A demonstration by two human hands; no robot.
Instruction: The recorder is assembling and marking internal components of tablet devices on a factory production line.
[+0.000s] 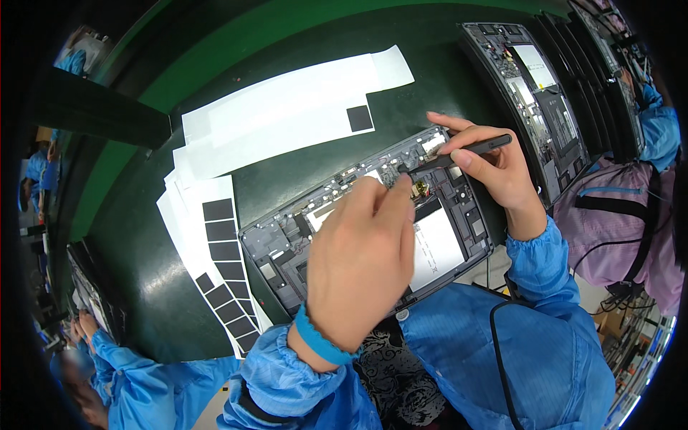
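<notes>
The right hand (502,172) has its fingers around a black tool (490,145); whether the left hand (365,240) pinches something, I cannot tell. Touch the opened device (438,244) lightly.

The left hand (365,240) hides the middle of the open device (271,247) from me, and whatever its fingertips (405,182) meet at the tip of the black tool (484,145) is too small to tell. So is the print on the battery (436,247).
</notes>
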